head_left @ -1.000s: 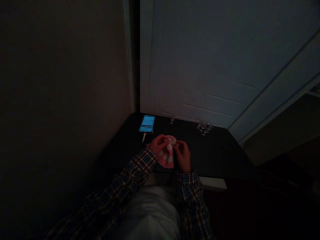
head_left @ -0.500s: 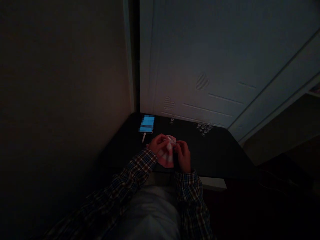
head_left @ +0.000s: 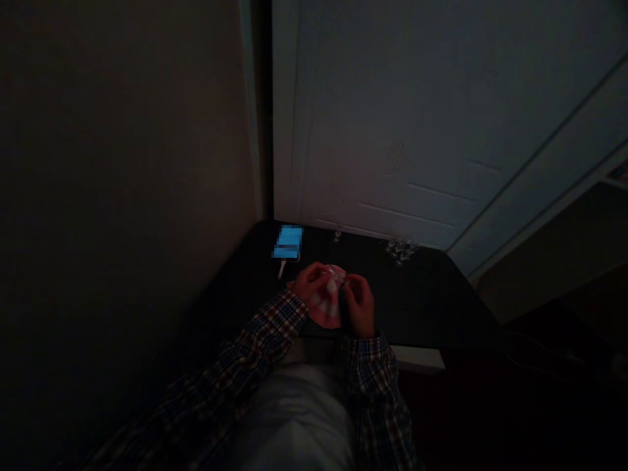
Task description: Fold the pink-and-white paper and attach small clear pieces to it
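Note:
In dim light, a pink-and-white cloth (head_left: 326, 314) hangs between my hands over the front part of the dark table. My left hand (head_left: 309, 281) is closed, its fingers pinching the upper part of the cloth. Close to those fingertips a small clear, shiny piece (head_left: 335, 271) shows against the cloth; its kind is too dark to make out. My right hand (head_left: 360, 304) has its fingers curled together at the cloth's upper right edge, and the fingertips are partly hidden.
The black table (head_left: 422, 301) stands against a pale panel (head_left: 343, 118) with heart reliefs. A lit phone (head_left: 289, 242) with a white cable (head_left: 281, 269) lies at the back left. One small clear piece (head_left: 337, 236) stands near the panel, with a cluster of similar pieces (head_left: 401, 250) farther right.
The fingertips of my right hand have shifted very slightly at the cloth's edge. Otherwise hands, cloth and table things stay nearly the same.

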Available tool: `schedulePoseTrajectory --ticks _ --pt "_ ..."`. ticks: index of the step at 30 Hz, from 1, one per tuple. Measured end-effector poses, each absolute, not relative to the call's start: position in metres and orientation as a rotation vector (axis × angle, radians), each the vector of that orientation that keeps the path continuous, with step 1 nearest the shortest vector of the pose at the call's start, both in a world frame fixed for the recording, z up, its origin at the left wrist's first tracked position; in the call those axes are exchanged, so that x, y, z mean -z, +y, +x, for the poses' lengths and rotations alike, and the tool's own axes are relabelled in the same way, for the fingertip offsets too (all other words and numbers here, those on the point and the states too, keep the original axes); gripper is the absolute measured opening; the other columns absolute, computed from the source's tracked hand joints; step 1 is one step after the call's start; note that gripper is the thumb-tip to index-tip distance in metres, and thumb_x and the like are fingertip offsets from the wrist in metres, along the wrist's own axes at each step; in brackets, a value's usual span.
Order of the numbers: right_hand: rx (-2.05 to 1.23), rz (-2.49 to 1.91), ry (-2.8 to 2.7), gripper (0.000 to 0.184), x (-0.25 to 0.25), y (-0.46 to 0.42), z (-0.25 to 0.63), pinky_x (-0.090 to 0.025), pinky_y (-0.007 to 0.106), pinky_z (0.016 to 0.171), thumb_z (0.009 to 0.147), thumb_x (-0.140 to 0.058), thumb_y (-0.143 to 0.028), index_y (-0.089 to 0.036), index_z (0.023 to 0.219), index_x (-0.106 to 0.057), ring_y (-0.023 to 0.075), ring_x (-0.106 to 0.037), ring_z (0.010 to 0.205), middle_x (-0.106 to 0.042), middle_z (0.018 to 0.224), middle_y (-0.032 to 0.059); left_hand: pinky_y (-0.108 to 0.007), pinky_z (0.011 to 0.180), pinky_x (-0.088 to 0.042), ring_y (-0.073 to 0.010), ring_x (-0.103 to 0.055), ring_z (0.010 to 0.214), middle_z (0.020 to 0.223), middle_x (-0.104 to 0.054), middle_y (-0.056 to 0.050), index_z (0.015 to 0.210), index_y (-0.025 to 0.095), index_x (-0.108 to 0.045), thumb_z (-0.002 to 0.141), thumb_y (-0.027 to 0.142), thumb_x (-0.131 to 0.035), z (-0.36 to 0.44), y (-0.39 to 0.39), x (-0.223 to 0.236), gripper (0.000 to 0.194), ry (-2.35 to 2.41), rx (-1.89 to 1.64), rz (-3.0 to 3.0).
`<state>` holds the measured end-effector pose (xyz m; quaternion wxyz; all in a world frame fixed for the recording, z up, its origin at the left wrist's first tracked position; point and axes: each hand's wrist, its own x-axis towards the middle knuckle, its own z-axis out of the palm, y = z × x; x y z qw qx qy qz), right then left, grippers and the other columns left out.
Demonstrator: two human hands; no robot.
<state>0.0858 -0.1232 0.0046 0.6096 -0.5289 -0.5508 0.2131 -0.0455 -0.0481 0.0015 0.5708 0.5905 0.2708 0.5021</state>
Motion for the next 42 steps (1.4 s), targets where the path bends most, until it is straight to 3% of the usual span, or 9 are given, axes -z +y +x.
schedulePoseTrajectory --ticks 23,34,42 --pt "-0.532 -1.195 -1.277 0.023 -0.0028 -0.1219 0.0870 -0.046 0.027 0.072 0.081 -0.045 -0.027 -0.020 0.102 -0.050 0.0136 -0.058 0.081 -0.058 0.100 0.0044 -0.029 0.071 -0.044 -0.0143 -0.056 0.075 0.079 -0.058 -0.001 0.081 0.016 -0.055 0.065 0.034 -0.063 -0.0456 -0.0489 -0.0009 0.025 0.649 -1.144 1.385" --pt "-0.529 -1.203 -1.222 0.023 -0.0019 -0.1208 0.0880 -0.047 0.025 0.064 0.084 -0.041 -0.031 -0.020 0.102 -0.049 0.0128 -0.058 0.076 -0.058 0.096 0.0044 -0.032 0.078 -0.044 -0.0161 -0.057 0.082 0.085 -0.061 -0.004 0.085 0.015 -0.056 0.065 0.031 -0.064 -0.0455 -0.0473 0.0003 0.026 0.628 -1.130 1.396" --pt "-0.473 -1.182 -1.226 0.025 -0.0034 -0.1211 0.0887 -0.046 0.027 0.073 0.086 -0.037 -0.031 -0.019 0.104 -0.050 0.0134 -0.057 0.082 -0.057 0.100 0.0051 -0.035 0.081 -0.043 -0.0173 -0.058 0.084 0.087 -0.063 -0.005 0.083 0.015 -0.059 0.065 0.035 -0.063 -0.0446 -0.0469 0.0002 0.026 0.637 -1.150 1.420"
